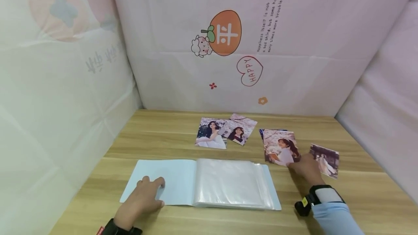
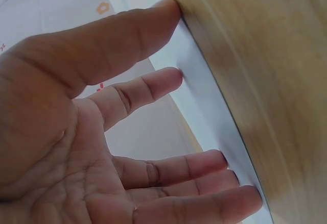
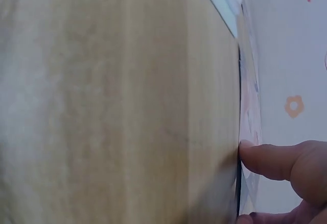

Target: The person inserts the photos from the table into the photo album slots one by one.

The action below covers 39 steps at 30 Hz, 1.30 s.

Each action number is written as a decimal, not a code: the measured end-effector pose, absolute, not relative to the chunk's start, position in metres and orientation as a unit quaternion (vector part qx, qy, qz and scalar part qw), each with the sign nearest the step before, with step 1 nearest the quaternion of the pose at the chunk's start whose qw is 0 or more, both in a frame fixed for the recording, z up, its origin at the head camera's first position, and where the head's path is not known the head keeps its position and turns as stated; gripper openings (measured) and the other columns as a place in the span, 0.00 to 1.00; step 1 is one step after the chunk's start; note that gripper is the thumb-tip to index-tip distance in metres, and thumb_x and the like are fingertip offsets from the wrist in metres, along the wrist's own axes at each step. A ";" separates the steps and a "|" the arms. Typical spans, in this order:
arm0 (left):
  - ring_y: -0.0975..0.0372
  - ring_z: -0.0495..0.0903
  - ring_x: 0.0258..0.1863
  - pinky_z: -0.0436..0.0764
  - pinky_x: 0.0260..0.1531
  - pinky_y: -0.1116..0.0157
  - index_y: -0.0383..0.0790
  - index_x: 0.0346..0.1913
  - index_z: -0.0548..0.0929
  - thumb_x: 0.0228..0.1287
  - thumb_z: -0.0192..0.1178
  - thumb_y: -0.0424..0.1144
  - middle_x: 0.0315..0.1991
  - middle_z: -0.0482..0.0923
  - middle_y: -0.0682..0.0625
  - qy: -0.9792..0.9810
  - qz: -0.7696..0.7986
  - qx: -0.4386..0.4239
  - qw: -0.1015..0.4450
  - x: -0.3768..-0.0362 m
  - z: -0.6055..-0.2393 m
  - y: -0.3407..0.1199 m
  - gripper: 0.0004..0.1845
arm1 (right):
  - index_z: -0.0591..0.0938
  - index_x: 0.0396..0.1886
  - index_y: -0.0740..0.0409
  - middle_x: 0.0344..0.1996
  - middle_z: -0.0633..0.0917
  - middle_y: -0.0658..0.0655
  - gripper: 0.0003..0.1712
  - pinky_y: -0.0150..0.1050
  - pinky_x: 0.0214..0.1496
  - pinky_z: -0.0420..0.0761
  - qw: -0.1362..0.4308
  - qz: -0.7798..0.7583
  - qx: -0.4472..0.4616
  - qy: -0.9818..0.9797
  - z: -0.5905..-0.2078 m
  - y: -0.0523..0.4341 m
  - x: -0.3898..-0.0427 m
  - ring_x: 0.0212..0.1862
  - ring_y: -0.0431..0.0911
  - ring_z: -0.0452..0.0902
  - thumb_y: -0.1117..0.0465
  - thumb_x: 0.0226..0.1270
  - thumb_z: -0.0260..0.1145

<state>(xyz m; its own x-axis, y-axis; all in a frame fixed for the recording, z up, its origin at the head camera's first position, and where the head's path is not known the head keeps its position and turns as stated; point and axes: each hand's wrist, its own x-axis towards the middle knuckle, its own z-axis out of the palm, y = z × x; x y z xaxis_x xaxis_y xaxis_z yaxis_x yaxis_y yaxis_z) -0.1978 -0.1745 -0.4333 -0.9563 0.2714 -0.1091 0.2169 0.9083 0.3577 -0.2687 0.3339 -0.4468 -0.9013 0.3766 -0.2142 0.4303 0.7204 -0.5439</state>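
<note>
An open photo album [image 1: 202,184] lies on the wooden table [image 1: 163,137], white cover page on the left, clear sleeves on the right. My left hand [image 1: 143,196] rests flat on the white page [image 2: 204,96], fingers [image 2: 153,86] straight with their tips touching it. My right hand [image 1: 305,169] reaches to the lower right corner of a loose photo [image 1: 280,147] of a person among blossoms. In the right wrist view a fingertip [image 3: 255,158] touches that photo's edge [image 3: 249,106] where it lies on the table. Neither hand grips anything.
Two overlapping photos [image 1: 211,133] [image 1: 239,129] lie behind the album, and another photo [image 1: 326,160] sits just right of my right hand. Printed fabric walls [image 1: 228,46] close in the table at the back and both sides. Bare wood [image 1: 359,198] shows at the front right.
</note>
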 end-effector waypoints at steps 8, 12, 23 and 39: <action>0.49 0.67 0.34 0.73 0.32 0.49 0.44 0.44 0.76 0.42 0.73 0.41 0.36 0.67 0.40 0.974 0.172 0.124 0.077 -0.198 -0.432 -0.174 0.24 | 0.74 0.41 0.77 0.22 0.74 0.60 0.24 0.40 0.25 0.68 0.062 -0.386 0.212 0.896 -0.448 0.349 -0.265 0.25 0.51 0.69 0.59 0.57 0.66; 0.48 0.68 0.34 0.74 0.31 0.50 0.45 0.47 0.77 0.43 0.73 0.40 0.38 0.68 0.38 0.973 0.177 0.126 0.074 -0.196 -0.428 -0.173 0.24 | 0.74 0.35 0.76 0.18 0.74 0.57 0.17 0.38 0.21 0.71 0.034 -0.426 0.225 0.876 -0.445 0.347 -0.265 0.20 0.47 0.69 0.63 0.56 0.63; 0.48 0.68 0.33 0.74 0.30 0.50 0.45 0.48 0.78 0.44 0.72 0.38 0.38 0.69 0.37 0.972 0.185 0.125 0.077 -0.194 -0.424 -0.172 0.25 | 0.66 0.47 0.81 0.19 0.80 0.59 0.18 0.40 0.25 0.81 0.016 -0.544 0.242 0.803 -0.450 0.348 -0.266 0.22 0.46 0.81 0.74 0.59 0.54; 0.57 0.66 0.36 0.72 0.38 0.55 0.37 0.48 0.77 0.49 0.69 0.38 0.37 0.67 0.47 0.959 0.235 0.137 0.076 -0.197 -0.424 -0.165 0.22 | 0.45 0.64 0.75 0.24 0.81 0.59 0.33 0.37 0.34 0.82 0.002 -0.701 0.162 0.694 -0.429 0.328 -0.265 0.29 0.46 0.83 0.70 0.69 0.52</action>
